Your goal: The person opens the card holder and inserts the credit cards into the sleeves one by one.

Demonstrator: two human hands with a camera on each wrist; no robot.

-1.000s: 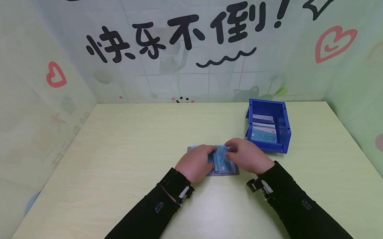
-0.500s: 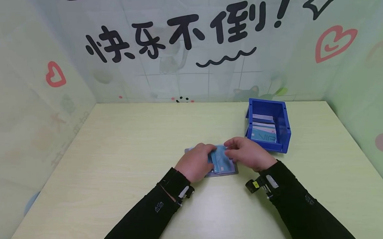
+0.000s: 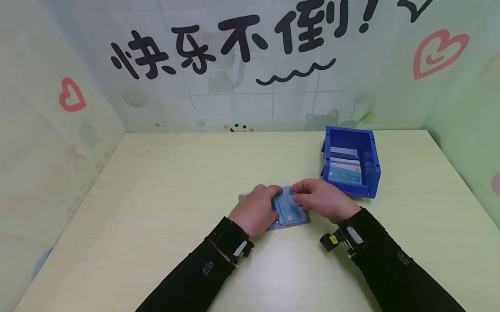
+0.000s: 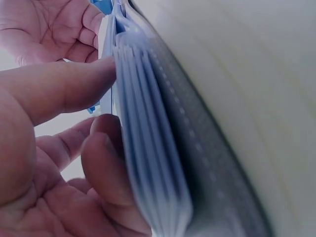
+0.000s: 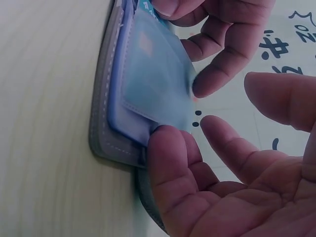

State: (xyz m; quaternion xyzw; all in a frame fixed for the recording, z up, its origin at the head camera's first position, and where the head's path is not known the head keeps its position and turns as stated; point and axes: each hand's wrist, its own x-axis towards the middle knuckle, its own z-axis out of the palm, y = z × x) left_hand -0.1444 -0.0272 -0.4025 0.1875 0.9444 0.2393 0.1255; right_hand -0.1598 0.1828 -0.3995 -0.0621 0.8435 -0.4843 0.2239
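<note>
A grey card holder with clear plastic sleeves is laid open on the pale wooden table, near the centre of the head view. A teal card is seen lying on top of its sleeves.

The left hand is placed on the holder's 9 o'clock side. In the left wrist view its thumb is pressed against the edges of the stacked sleeves and its curled fingers are set against the sleeves lower down, so the stack is pinched between them.

The right hand is positioned at the holder's 3 o'clock side. In the right wrist view a fingertip is laid against the edge of the sleeves, while the other fingers are loosely spread and curved beside them. Whether the teal card is gripped by this hand cannot be told.

A blue plastic bin is stood at the 2 o'clock side of the hands, near the right hand but apart from it. Several cards are held inside it.
</note>
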